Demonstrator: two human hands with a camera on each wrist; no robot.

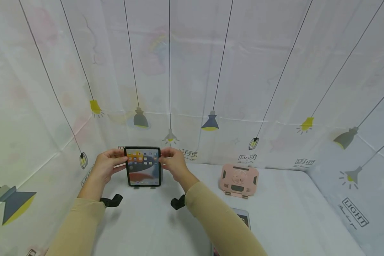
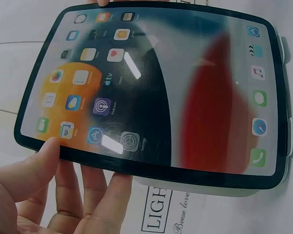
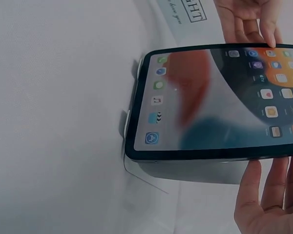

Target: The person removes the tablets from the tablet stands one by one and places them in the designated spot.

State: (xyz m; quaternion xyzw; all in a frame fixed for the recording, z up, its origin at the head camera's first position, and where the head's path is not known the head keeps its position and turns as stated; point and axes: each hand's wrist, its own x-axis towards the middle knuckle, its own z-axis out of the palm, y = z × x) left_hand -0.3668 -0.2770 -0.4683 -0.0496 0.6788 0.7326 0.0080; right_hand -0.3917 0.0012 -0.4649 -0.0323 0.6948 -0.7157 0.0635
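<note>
A black-rimmed tablet (image 1: 144,169), its screen lit with app icons, stands upright and leans slightly back at the far side of the table. Two small lip hooks (image 3: 127,122) of a pale stand catch its bottom edge. My left hand (image 1: 106,165) holds the tablet's left edge, thumb (image 2: 46,158) at the front rim and fingers behind. On the opposite edge my right hand (image 1: 176,164) holds it too, with several fingertips (image 3: 251,170) against the side and back. Most of the stand is hidden behind the tablet.
A pink tablet stand (image 1: 239,179) with dark pads leans at the right on the white table (image 1: 291,213). Another pale-framed device (image 1: 243,214) lies partly under my right sleeve. The printed backdrop (image 1: 195,71) closes off the rear and sides.
</note>
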